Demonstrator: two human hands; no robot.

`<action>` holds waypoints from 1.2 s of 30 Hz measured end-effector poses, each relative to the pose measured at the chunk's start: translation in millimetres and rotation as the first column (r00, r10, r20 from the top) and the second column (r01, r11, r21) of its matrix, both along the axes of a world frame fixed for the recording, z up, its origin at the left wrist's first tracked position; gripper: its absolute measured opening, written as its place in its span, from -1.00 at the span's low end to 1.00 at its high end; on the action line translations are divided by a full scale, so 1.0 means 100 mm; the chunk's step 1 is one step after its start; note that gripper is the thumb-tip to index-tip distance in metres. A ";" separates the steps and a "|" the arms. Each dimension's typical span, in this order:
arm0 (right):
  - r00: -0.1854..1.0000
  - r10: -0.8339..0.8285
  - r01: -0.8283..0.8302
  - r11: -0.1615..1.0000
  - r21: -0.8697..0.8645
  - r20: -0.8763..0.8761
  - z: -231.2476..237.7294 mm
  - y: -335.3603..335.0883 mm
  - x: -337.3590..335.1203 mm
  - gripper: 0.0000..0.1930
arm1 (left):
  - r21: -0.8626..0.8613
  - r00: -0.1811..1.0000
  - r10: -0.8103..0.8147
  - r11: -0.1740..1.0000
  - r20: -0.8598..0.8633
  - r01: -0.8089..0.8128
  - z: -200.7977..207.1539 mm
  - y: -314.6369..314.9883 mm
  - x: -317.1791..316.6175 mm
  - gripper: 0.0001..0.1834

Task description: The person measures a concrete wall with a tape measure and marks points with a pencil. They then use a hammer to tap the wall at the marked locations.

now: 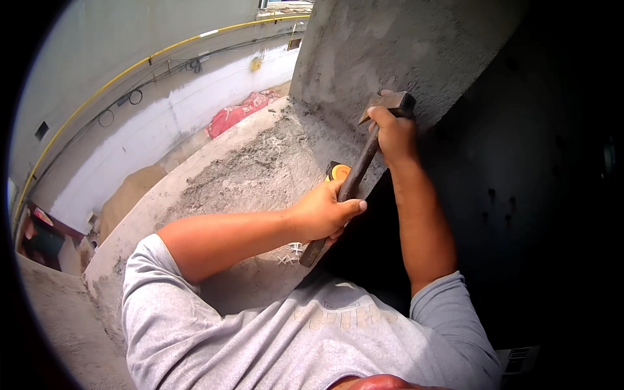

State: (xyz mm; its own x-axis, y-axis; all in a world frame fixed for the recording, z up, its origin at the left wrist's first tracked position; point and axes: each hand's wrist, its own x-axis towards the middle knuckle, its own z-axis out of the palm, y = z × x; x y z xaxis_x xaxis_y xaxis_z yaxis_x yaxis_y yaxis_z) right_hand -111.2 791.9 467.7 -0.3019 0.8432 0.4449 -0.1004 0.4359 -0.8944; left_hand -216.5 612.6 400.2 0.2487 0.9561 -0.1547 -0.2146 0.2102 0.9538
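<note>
A hammer (361,164) with a long dark handle slants across the corner of a rough cement ledge (240,169). My left hand (324,211) is wrapped round the lower half of the handle, and its butt sticks out below my fingers. Up by the metal head, my right hand (395,135) is closed on the hammer, with fingers against the head. The head is close to the cement wall (383,45); whether it touches cannot be told. Just behind the handle, partly hidden, sits a yellow and black tape measure (338,171). Small white plastic crosses (289,259) lie near the handle's butt.
Past the ledge's left edge is a drop to an alley with a sand heap (133,195) and red sacking (240,114). A yellow pipe (136,64) and cables run along the opposite wall. Deep shadow fills the right side.
</note>
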 end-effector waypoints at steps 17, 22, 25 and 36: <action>0.999 0.023 -0.029 0.969 -0.247 -0.028 -0.42 0.06 0.08 -0.40 | -0.074 0.996 0.054 0.995 -0.077 -0.060 -0.17 -0.04 0.11 -0.74; 0.999 0.050 -0.051 0.959 -0.277 -0.008 -0.26 0.00 0.08 -0.48 | -0.061 0.998 0.068 0.996 0.004 -0.068 0.04 -0.15 0.16 -0.72; 0.994 0.091 -0.102 0.962 -0.253 -0.055 -0.15 -0.02 0.19 -0.54 | -0.042 0.999 0.047 0.998 -0.002 -0.047 0.23 -0.25 0.27 -0.70; 0.943 0.332 -0.302 0.877 -0.373 0.017 0.14 -0.71 0.95 -0.76 | 0.298 0.588 -0.135 0.759 -0.798 0.579 0.48 0.05 0.11 -0.42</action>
State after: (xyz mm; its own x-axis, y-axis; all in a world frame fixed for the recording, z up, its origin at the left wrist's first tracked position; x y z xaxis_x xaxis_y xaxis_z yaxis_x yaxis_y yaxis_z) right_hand -16.6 720.8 481.3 -0.6011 0.7938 0.0927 -0.1019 0.0389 -0.9940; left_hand -206.0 617.3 447.9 0.6120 0.7908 0.0054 0.5349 -0.4190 0.7337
